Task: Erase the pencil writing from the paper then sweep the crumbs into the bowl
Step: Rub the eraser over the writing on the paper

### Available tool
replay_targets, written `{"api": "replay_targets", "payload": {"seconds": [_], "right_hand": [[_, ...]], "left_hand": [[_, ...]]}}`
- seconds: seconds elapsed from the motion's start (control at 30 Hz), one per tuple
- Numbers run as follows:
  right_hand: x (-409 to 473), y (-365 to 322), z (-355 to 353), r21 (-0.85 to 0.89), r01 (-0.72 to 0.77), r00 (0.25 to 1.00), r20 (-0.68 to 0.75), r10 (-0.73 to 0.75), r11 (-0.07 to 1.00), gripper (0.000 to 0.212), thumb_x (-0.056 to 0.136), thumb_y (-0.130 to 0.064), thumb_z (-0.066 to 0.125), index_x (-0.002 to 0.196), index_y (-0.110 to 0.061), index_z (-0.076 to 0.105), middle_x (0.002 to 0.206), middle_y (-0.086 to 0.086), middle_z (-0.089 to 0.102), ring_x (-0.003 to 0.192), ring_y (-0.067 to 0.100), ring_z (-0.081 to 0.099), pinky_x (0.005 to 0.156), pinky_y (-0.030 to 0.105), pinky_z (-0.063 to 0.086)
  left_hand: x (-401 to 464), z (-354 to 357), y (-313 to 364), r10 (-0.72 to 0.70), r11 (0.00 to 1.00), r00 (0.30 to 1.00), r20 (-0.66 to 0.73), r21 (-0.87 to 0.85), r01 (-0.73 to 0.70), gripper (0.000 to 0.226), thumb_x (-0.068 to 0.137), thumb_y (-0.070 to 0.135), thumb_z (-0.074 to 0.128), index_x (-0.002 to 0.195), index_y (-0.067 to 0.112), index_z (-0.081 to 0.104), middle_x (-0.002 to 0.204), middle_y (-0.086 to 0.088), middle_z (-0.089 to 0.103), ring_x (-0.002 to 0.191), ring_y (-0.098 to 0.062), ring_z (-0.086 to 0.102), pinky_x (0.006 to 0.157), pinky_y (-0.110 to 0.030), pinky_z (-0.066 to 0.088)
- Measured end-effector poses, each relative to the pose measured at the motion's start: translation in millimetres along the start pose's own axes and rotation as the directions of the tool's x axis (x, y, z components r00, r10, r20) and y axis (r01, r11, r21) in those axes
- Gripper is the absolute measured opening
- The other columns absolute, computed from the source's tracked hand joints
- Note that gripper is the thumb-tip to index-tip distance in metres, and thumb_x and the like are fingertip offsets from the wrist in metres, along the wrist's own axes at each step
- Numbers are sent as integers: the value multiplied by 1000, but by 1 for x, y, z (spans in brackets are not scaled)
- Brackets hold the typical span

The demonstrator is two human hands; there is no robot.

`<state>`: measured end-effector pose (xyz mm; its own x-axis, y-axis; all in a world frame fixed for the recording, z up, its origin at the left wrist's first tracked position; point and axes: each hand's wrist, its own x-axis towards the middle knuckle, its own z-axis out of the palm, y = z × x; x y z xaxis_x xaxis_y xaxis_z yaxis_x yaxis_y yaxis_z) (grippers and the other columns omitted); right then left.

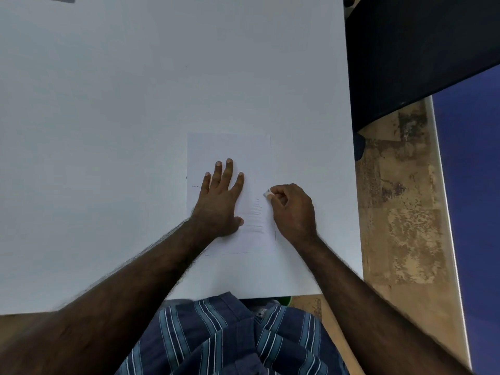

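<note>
A white sheet of paper [230, 147] lies on the white table [135, 104] near its front right corner. Faint pencil lines [255, 215] run across the sheet's lower right part. My left hand [220, 198] lies flat on the paper with fingers spread, pressing it down. My right hand [293, 207] pinches a small white eraser [267, 194] at the top of the pencil lines, by the sheet's right edge. No bowl shows in the head view.
The table's right edge runs close to my right hand, with tan patterned floor [400, 212] beyond it. A dark object [405, 50] stands at the upper right. A small green thing [285, 300] peeks out under the table's front edge.
</note>
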<state>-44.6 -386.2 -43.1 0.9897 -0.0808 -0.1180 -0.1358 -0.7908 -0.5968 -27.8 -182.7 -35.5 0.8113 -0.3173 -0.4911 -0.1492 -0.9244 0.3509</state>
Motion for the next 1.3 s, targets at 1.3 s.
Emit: {"api": "replay_targets", "payload": {"seconds": [1.3], "right_hand": [[-20, -14, 18, -442, 262, 959, 21, -282, 858, 14, 87, -18, 80, 101, -16, 77, 95, 2, 74, 90, 26, 61, 75, 40, 44]], "left_hand": [[11, 10, 11, -34, 999, 999, 16, 30, 33, 132, 78, 72, 71, 157, 31, -26, 158, -10, -45, 147, -34, -38, 124, -52, -11]]}}
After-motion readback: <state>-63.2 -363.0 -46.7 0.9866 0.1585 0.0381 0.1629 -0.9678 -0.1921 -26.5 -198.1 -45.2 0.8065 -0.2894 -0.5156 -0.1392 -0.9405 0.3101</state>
